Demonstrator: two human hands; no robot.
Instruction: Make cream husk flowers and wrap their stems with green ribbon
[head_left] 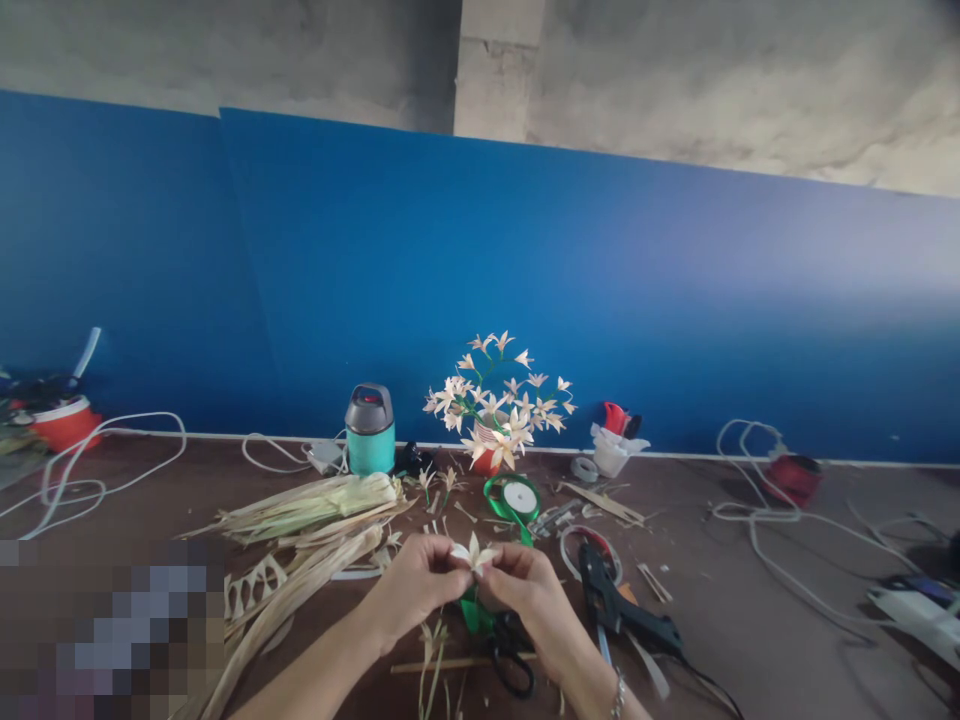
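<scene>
The left hand (420,585) and right hand (531,588) pinch a cream, star-shaped flower (475,555) between fingertips, its petals seemingly joined; beyond lies a white-centred green ribbon roll (520,497). Farther back, similar, finished-looking flowers (512,430) rise from a red pot (487,462); long pale husks (319,507) look uncut

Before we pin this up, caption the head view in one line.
Left hand and right hand hold a pale flower near a green ribbon spool and black glue gun.
</scene>
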